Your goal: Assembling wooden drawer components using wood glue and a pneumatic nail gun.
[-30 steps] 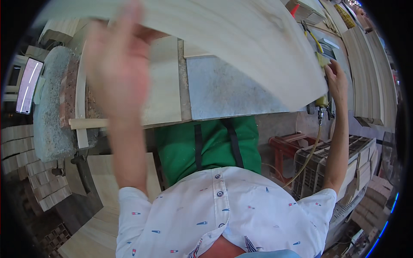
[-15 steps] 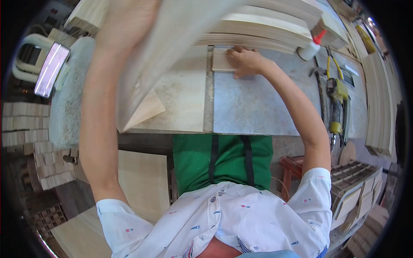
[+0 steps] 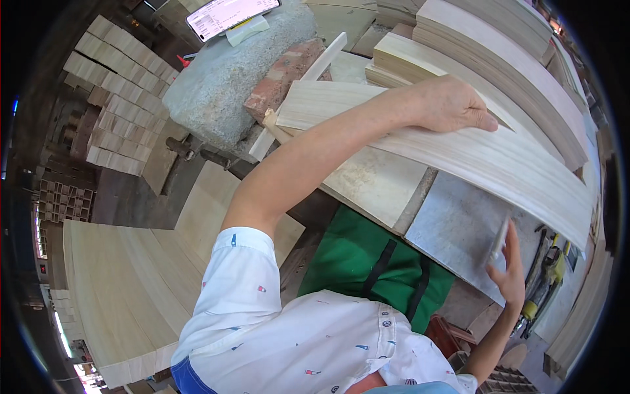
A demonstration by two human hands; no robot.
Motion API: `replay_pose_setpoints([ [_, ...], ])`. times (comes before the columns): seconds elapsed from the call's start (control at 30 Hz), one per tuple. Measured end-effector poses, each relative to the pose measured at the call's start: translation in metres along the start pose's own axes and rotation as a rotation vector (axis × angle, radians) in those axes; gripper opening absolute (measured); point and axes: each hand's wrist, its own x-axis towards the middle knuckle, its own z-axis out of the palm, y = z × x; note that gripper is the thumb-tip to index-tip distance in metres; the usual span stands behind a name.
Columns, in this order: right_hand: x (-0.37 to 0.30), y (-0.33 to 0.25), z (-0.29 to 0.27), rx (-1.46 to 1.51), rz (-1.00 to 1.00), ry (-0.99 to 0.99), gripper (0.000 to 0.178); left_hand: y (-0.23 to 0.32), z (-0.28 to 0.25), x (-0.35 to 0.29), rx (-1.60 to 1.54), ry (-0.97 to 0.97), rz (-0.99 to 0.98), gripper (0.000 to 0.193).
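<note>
head cam | looks steeply down, close over workbench (image 3: 367, 177) | rim bent, probably tilted left

The thin wood sheet (image 3: 459, 148), raised high and bowed close before the camera a second ago, is now laid down flat across the counter (image 3: 453, 223) and the board stacks (image 3: 499, 59). The left hand (image 3: 453, 105), lifted in the air under the sheet before, is now pressed palm-down on its top near the far edge. The right hand (image 3: 508, 262), placed half a second ago on the counter's far part, is now drawn back to the near right edge, where the sheet's lower edge is touched by the fingers. The view is swung leftward, so that floor boards (image 3: 125, 289) are brought in.
</note>
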Motion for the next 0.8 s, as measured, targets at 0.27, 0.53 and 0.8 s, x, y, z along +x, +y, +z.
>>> replay_pose_setpoints([
  [0.27, -0.077, 0.017, -0.007, 0.298, 0.191, 0.267, 0.087, -0.003, 0.019, 0.002, 0.059, -0.166, -0.043, 0.048],
  [0.53, -0.105, 0.041, -0.012, 0.341, 0.246, 0.410, 0.083, -0.011, 0.031, -0.005, 0.049, -0.207, -0.044, 0.045],
  [0.8, -0.119, 0.066, -0.021, 0.359, 0.329, 0.409, 0.067, -0.009, 0.035, -0.014, 0.021, -0.233, -0.030, 0.050],
])
